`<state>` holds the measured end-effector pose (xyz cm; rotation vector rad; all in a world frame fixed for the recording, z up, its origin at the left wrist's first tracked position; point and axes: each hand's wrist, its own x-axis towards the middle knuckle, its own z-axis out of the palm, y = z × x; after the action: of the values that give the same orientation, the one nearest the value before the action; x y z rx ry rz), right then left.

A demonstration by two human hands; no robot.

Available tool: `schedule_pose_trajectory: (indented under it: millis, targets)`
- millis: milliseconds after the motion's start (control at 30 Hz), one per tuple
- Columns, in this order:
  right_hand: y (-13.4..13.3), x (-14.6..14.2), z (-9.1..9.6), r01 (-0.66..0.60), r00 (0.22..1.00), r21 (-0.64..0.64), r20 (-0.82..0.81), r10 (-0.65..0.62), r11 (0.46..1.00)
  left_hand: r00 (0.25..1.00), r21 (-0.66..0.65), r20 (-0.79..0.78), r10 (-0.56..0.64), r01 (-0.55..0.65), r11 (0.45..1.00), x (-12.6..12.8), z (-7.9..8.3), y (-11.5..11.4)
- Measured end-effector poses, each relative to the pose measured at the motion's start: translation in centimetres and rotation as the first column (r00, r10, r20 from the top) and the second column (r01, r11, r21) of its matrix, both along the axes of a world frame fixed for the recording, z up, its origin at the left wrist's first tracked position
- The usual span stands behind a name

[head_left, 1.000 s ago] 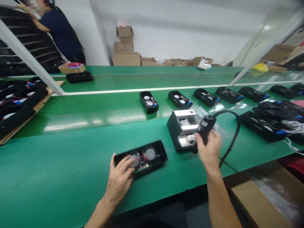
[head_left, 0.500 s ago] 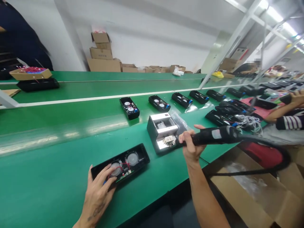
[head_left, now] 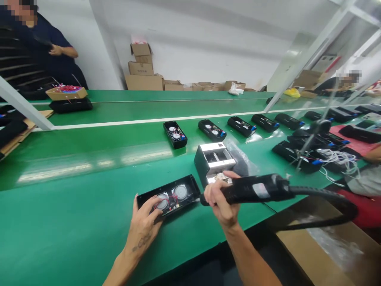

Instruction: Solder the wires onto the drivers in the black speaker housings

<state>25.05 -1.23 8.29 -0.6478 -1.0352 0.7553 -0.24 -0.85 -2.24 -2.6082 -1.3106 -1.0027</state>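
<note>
My left hand (head_left: 145, 222) rests on the near left end of an open black speaker housing (head_left: 169, 195) with two round drivers and red wires, fingers spread flat on it. My right hand (head_left: 220, 200) is wrapped around a black corded hand tool (head_left: 253, 189), held level with its tip pointing left at the housing's right end. The tool's thick black cable (head_left: 327, 210) loops off to the right. Just behind my right hand stands a silver and black box-shaped fixture (head_left: 214, 159).
Several more open speaker housings (head_left: 175, 134) lie in a row along the green conveyor belt (head_left: 74, 167). A cardboard box (head_left: 321, 246) sits below the table edge at right. One person stands at far left, another person's arm (head_left: 373, 155) reaches in at right. Cartons (head_left: 143, 67) stack against the wall.
My right hand has brought the tool left and nearer, from the silver fixture to the right end of the housing. The view has swung back left. My left hand stays on the housing.
</note>
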Motion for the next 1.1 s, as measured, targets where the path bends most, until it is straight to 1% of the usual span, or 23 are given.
schedule_pose_trajectory:
  millis: [100, 200, 333, 533, 600, 667, 733, 767, 800, 833, 867, 900, 933, 967, 1000, 1067, 1100]
  targets:
    - [0.3, -2.1, -0.7, -0.058, 0.998, -0.039, -0.008, 0.058, 0.998, 1.0, -0.003, 0.009, 0.009, -0.009, 1.0, 0.1, -0.1, 0.0]
    - [0.9, -3.0, -1.0, -0.056, 0.998, -0.075, -0.006, 0.055, 0.996, 1.0, -0.01, 0.018, 0.009, -0.009, 1.0, 0.2, 0.0, -0.1]
    - [1.3, -3.3, -1.2, -0.052, 0.998, -0.097, 0.019, 0.054, 0.994, 1.0, -0.014, 0.018, 0.011, -0.011, 1.0, 0.2, 0.2, -0.1]
    - [1.6, -3.5, -2.1, -0.076, 0.996, -0.12, 0.031, 0.08, 0.99, 1.0, -0.01, -0.004, 0.004, -0.004, 1.0, 0.0, 0.2, 0.0]
    - [1.4, -3.4, -2.0, -0.072, 0.996, -0.115, 0.037, 0.077, 0.991, 1.0, -0.013, -0.003, 0.002, -0.002, 1.0, -0.1, 0.1, 0.0]
    - [1.0, -2.8, -1.1, -0.053, 0.997, -0.092, 0.056, 0.058, 0.994, 1.0, 0.002, -0.014, -0.016, 0.016, 1.0, -0.2, 0.0, 0.1]
    - [1.0, -1.6, 0.4, 0.009, 0.998, -0.018, 0.063, -0.008, 1.0, 1.0, 0.016, -0.023, -0.013, 0.014, 1.0, -0.2, -0.1, 0.1]
    - [1.2, -0.8, 1.4, 0.072, 0.996, 0.041, 0.05, -0.074, 0.997, 1.0, 0.023, -0.021, -0.002, 0.002, 1.0, -0.2, -0.2, 0.1]
    - [1.6, 0.2, 2.3, 0.165, 0.985, 0.108, 0.024, -0.168, 0.98, 1.0, 0.034, -0.02, 0.004, -0.003, 0.999, -0.3, -0.2, 0.2]
    - [2.2, 1.3, 3.3, 0.282, 0.959, 0.172, -0.015, -0.284, 0.944, 1.0, 0.054, -0.02, 0.001, 0.0, 0.999, -0.4, -0.4, 0.3]
    - [3.0, 2.4, 4.1, 0.41, 0.911, 0.218, -0.06, -0.407, 0.886, 1.0, 0.079, -0.024, -0.009, 0.011, 0.997, -0.5, -0.5, 0.4]
    - [4.0, 3.6, 4.7, 0.522, 0.852, 0.236, -0.085, -0.517, 0.82, 0.999, 0.108, -0.03, -0.026, 0.029, 0.994, -0.7, -0.8, 0.6]
    - [5.0, 4.9, 5.2, 0.598, 0.797, 0.229, -0.068, -0.601, 0.768, 0.998, 0.133, -0.037, -0.042, 0.046, 0.99, -0.9, -1.0, 0.8]
    - [5.9, 6.1, 5.5, 0.633, 0.763, 0.203, 0.0, -0.647, 0.747, 0.998, 0.155, -0.043, -0.054, 0.06, 0.986, -1.1, -1.3, 1.0]
    - [6.6, 7.2, 5.6, 0.636, 0.749, 0.162, 0.107, -0.654, 0.755, 0.997, 0.173, -0.049, -0.061, 0.069, 0.983, -1.3, -1.6, 1.3]
    - [7.2, 8.9, 5.5, 0.605, 0.739, 0.076, 0.318, -0.594, 0.793, 0.996, 0.201, -0.059, -0.073, 0.083, 0.976, -1.6, -2.1, 1.7]
    - [7.0, 9.4, 5.4, 0.597, 0.734, 0.057, 0.362, -0.574, 0.8, 0.995, 0.213, -0.065, -0.078, 0.09, 0.973, -1.7, -2.3, 1.9]
